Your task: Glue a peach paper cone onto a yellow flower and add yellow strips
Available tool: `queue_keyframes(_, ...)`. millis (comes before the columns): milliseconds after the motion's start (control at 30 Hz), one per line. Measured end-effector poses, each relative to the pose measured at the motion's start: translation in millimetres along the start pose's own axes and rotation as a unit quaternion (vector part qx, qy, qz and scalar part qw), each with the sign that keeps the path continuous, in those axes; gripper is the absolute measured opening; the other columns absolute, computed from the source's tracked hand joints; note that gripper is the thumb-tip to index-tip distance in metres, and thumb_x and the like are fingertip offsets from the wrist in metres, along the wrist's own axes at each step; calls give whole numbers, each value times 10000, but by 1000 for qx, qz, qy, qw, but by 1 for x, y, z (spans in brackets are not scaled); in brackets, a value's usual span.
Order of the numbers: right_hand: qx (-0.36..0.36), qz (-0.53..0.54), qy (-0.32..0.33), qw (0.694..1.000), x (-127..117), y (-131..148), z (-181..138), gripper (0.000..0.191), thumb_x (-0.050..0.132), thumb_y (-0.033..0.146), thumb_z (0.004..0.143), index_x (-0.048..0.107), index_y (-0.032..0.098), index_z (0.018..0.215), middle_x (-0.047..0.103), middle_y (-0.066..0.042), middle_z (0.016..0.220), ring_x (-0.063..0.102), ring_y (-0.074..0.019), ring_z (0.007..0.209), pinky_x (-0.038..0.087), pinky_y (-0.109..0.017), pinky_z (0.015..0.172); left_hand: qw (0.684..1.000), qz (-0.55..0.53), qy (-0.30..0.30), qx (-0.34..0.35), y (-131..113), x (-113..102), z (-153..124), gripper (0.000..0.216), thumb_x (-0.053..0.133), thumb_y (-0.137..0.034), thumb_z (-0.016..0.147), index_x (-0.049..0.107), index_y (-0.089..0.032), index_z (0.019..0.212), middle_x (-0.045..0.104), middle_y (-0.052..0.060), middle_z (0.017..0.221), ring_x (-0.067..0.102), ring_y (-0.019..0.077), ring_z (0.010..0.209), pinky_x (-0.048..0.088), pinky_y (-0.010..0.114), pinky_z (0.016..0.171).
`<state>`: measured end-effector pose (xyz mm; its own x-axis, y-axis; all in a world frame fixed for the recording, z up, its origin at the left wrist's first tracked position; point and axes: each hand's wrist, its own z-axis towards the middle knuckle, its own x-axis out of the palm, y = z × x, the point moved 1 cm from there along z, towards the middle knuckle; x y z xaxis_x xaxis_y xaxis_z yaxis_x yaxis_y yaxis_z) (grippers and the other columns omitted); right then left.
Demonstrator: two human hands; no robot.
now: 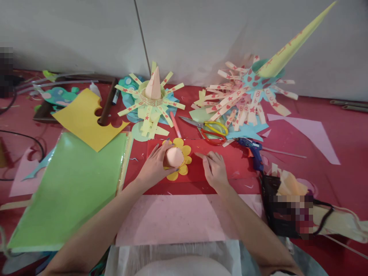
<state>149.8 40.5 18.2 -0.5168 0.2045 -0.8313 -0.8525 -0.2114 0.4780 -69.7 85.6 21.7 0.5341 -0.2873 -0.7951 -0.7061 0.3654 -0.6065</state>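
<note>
My left hand [153,164] curves its thumb and fingers around a small pale pink paper cone [174,157]. Beneath the cone lies a yellow paper flower [173,176], partly covered by the cone and my fingers. To the right, my right hand [215,170] holds nothing; its index finger points toward the flower without touching it, and the other fingers are bent. Both hands are over a red sheet [241,161]. Just beyond them lie scissors [214,132] with one yellow and one red handle, and a red pen [176,124].
Two paper crowns with cones, one yellowish [152,99] and one blue [254,82], stand at the back. A blue glue gun [255,153] lies right. Green sheets [83,172] and a cut yellow sheet [89,119] lie left; a pink sheet [172,218] is in front.
</note>
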Motion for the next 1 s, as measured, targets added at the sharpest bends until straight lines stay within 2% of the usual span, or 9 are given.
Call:
queue_keyframes(300,-10,-1,-9,1000,1,-1,1,356,343,227,943,676,197,1066,521,-34,718,461,-159,710,351,-310,691,1000,-5,4,-13,0,0,0,714,692,-425,712,319,-280,1303,390,59,1430,350,282,1325,308,494,1089)
queue_keyframes(500,-6,-4,-7,1000,1,-1,1,347,347,222,938,674,203,1053,550,-37,731,467,-164,722,351,-313,689,1000,-5,-2,2,2,2,1,732,695,-423,709,305,-271,1309,399,61,1425,350,271,1327,277,494,1110)
queue_keyframes(667,-13,14,-29,999,-1,0,1,333,370,227,928,700,198,968,542,-40,721,478,-158,700,384,-316,677,1000,-1,6,2,1,0,0,709,684,-423,721,312,-268,1305,387,56,1436,355,260,1327,281,479,1113)
queue_keyframes(833,-46,14,-73,996,-2,8,-3,278,457,221,892,668,205,1072,627,-79,913,554,-173,834,451,-339,781,999,8,26,20,-3,-2,-1,700,643,-439,754,276,-290,1330,408,26,1426,368,233,1322,263,451,1128)
queue_keyframes(933,-80,-3,-39,996,0,16,-5,334,465,244,889,597,244,1196,634,-77,1116,555,-197,1048,443,-363,902,999,27,23,21,-1,-2,-2,769,666,-430,734,230,-297,1353,383,30,1445,361,225,1327,237,434,1141)
queue_keyframes(1000,-103,-22,6,994,5,20,-5,424,444,283,900,484,230,1318,566,-75,1275,463,-213,1222,399,-390,994,999,42,23,21,0,-1,-3,791,663,-441,734,210,-289,1364,385,40,1443,363,224,1326,222,432,1146)
